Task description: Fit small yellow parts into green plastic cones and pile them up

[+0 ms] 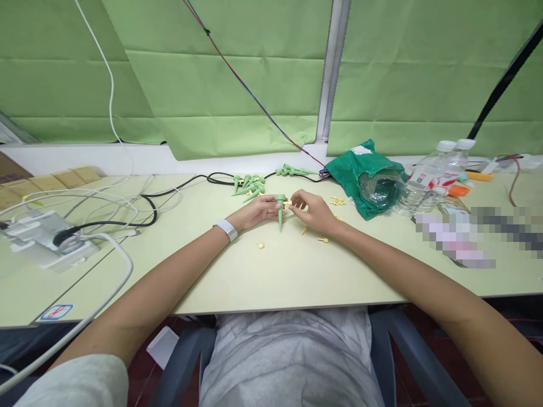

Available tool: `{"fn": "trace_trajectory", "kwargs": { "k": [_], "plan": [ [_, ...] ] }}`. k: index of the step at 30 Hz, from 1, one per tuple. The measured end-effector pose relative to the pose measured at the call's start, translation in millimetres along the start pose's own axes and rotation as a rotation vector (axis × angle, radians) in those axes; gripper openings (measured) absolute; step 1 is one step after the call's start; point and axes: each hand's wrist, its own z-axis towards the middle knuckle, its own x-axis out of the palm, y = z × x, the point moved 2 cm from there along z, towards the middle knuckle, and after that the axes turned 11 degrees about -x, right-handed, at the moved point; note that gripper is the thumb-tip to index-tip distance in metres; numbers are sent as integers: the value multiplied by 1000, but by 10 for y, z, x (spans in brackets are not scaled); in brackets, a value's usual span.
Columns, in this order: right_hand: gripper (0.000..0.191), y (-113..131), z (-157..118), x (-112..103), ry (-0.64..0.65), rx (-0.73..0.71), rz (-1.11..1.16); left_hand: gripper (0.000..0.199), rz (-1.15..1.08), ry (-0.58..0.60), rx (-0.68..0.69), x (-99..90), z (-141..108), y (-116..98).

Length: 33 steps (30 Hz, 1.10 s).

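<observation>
Pale table (271, 271) — left hand (254, 212) grips green stake (280, 215), right hand (313, 212) pinches tiny yellow pc (288, 202) at its top.

green window blinds (229, 85) | pale desk (288, 277) | dark chair (418, 356) | reddish floor (142, 390)

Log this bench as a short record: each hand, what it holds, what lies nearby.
left hand: the left hand grips a green plastic spike, tip down
right hand: the right hand pinches a small yellow plastic piece at the spike's top
wrist: white band on the left wrist
nearby: loose yellow pieces on the pale table; heap of green spikes beyond the hands
further off: green plastic bag, two clear plastic bottles, white power strip
</observation>
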Motion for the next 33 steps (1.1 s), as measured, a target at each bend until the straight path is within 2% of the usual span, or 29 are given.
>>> {"fn": "trace_trajectory", "kwargs": {
  "k": [3,8,11,16,20,24,27,29,33],
  "plan": [
    [21,8,1,25,-2,-8,48,32,1,-7,-6,4,-6,-5],
    [27,-24,-9,89,-34,146,179,36,6,-13,8,53,-25,-25],
    [34,-4,-15,86,-6,144,121,35,11,3,5,78,-22,-23],
    [18,64,-24,62,69,61,-46,35,-14,-3,20,107,-13,-16],
    [21,95,-10,46,43,78,-55,40,44,-83,122,171,-4,-22],
    [34,96,38,58,-23,200,133,42,162,-204,267,265,4,-50],
    [40,91,52,70,-34,302,275,40,194,-232,326,314,0,-67],
    [37,109,44,48,-24,268,214,38,159,-213,290,321,0,-59],
    [26,155,16,-16,15,78,-24,36,94,-156,224,322,-1,-40]
  ]
}}
